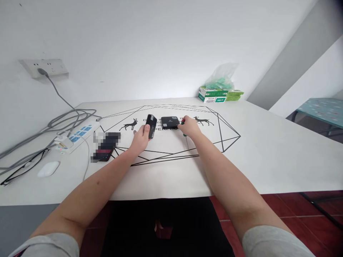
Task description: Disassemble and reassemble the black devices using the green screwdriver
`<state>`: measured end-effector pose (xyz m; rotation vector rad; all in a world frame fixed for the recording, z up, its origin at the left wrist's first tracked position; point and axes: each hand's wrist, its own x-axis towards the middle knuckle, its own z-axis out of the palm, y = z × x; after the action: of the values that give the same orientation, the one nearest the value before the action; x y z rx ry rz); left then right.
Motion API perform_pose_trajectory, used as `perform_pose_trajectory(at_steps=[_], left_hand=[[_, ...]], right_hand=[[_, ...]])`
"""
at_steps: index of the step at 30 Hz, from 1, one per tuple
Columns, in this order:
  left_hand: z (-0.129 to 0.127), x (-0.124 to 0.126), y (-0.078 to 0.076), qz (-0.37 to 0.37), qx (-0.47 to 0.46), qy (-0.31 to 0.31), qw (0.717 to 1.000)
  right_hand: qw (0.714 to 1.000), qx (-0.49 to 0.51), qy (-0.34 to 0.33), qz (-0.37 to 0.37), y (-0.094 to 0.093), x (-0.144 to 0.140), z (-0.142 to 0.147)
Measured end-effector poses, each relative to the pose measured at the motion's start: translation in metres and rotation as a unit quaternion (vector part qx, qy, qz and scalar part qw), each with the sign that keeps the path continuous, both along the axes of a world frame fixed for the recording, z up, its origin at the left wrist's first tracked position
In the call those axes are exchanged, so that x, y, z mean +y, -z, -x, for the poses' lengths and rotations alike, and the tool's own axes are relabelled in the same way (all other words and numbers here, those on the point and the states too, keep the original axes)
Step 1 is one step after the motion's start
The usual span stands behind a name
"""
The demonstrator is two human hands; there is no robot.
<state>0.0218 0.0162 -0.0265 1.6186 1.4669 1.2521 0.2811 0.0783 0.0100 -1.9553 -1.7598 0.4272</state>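
Observation:
My left hand (142, 137) is closed on a black, rounded rectangular case (152, 125), tilted up on its edge above the table. A flat black box (170, 122) with small pale labels lies just to its right. At that box's right corner is my right hand (189, 126), its fingers closed around a screwdriver (184, 135) with a green handle. The thin shaft points down toward me. Whether the right fingers also touch the box, I cannot tell.
A phone (106, 147), partly blurred, lies left of my left arm. Further left are a power strip (80, 137) with grey cables, a white earbud case (48, 169) and glasses (25, 167). Green-and-white boxes (213, 93) under a plastic bag (222, 76) stand against the wall.

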Motion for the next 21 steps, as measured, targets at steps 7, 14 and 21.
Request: perform_pose_trajectory(at_steps=[7, 14, 21], left_hand=[[-0.009, 0.004, -0.011, 0.148, -0.419, -0.093, 0.891], [-0.009, 0.006, -0.016, 0.200, -0.501, -0.071, 0.839], [-0.015, 0.001, -0.006, 0.177, -0.528, -0.025, 0.830]], right_hand=[[0.994, -0.066, -0.037, 0.077, 0.008, -0.001, -0.001], [0.992, -0.102, -0.054, 0.043, 0.004, -0.009, 0.011], [0.930, -0.013, -0.356, -0.094, 0.012, -0.042, 0.068]])
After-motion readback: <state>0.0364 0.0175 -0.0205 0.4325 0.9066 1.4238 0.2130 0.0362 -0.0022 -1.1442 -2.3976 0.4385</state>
